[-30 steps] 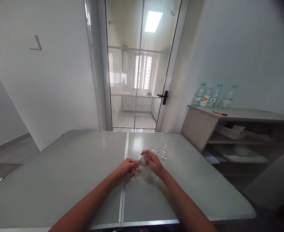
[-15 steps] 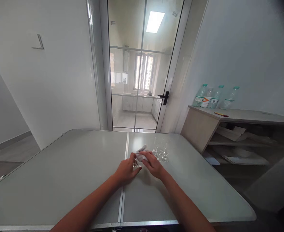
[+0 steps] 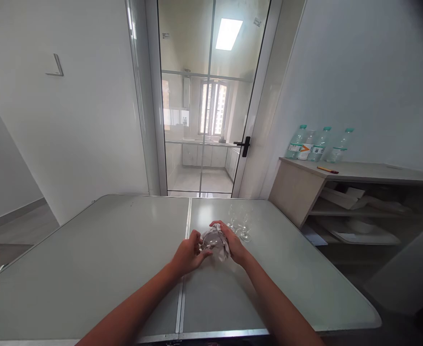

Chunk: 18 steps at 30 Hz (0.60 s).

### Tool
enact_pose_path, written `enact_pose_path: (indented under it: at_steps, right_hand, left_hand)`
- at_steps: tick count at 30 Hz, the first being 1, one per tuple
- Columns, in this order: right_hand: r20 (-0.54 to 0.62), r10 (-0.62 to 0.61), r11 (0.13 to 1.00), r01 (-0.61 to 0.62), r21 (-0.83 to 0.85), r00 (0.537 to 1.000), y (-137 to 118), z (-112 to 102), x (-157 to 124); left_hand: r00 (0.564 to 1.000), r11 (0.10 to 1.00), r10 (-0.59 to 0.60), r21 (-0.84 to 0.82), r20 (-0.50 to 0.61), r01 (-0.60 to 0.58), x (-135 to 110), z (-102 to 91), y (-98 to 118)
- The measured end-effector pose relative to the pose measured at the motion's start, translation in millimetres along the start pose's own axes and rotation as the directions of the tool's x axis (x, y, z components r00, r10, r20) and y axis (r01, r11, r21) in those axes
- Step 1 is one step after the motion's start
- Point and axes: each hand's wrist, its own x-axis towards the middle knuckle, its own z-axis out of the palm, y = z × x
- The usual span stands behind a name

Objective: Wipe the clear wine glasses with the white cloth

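My left hand (image 3: pixel 189 252) is closed on a clear drinking glass (image 3: pixel 211 241), which is tilted so that its round shape faces me. A crumpled white cloth (image 3: pixel 226 250) wraps the far and right sides of this glass. My right hand (image 3: pixel 233 242) grips the cloth, with its fingers curled over the top and pressing it against the glass. Just beyond the right hand, several clear stemmed glasses (image 3: pixel 245 234) stand close together on the grey table (image 3: pixel 287 278). How the left fingertips sit on the glass is partly hidden.
A metal seam (image 3: pixel 181 302) divides the tabletop. On the right stands a wooden shelf unit (image 3: pixel 298 187) with several plastic bottles (image 3: pixel 318 146) and a yellow-red pen (image 3: pixel 327 170) on top. Behind the table is a glass door (image 3: pixel 186 178) with a black handle (image 3: pixel 246 146).
My right hand has shifted slightly right and turned, and the cloth now spreads round the glass's right side. The glass shows more plainly; my left hand stays nearly in place.
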Motion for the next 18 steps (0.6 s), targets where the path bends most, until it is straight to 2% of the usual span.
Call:
enact_pose_path:
  at_steps: [3, 5, 8, 10, 14, 16, 18]
  right_hand:
    - [-0.073, 0.004, 0.999, -0.001, 0.046, 0.997, 5, 1, 2]
    - [-0.103, -0.021, 1.000, 0.020, -0.008, 0.994, 9, 2, 2]
    - [-0.098, -0.162, 0.958, 0.132, -0.256, 0.982, 14, 6, 0]
    - [-0.024, -0.227, 0.889, 0.197, -0.413, 0.974, 16, 10, -3]
    - [0.189, -0.237, 0.766, 0.303, -0.567, 0.953, 11, 15, -8]
    - [0.265, -0.262, 0.685, 0.372, -0.626, 0.928, 8, 15, -8]
    - [0.288, -0.291, 0.611, 0.409, -0.677, 0.912, 7, 13, -7]
  left_hand:
    - [0.987, 0.973, -0.141, -0.195, -0.081, 0.123, 7, 0.1, 7]
    - [0.965, 0.933, -0.238, -0.304, -0.114, 0.194, 11, -0.5, 9]
    - [0.920, 0.874, -0.362, -0.398, -0.148, 0.280, 16, -0.9, 7]
    - [0.905, 0.850, -0.406, -0.417, -0.131, 0.321, 16, -0.5, 5]
    - [0.924, 0.884, -0.372, -0.339, -0.092, 0.322, 14, -0.6, 2]
    - [0.948, 0.940, -0.298, -0.208, -0.112, 0.271, 12, -1.9, 3]
    - [0.974, 0.978, -0.208, -0.051, -0.095, 0.204, 11, -2.9, 5]
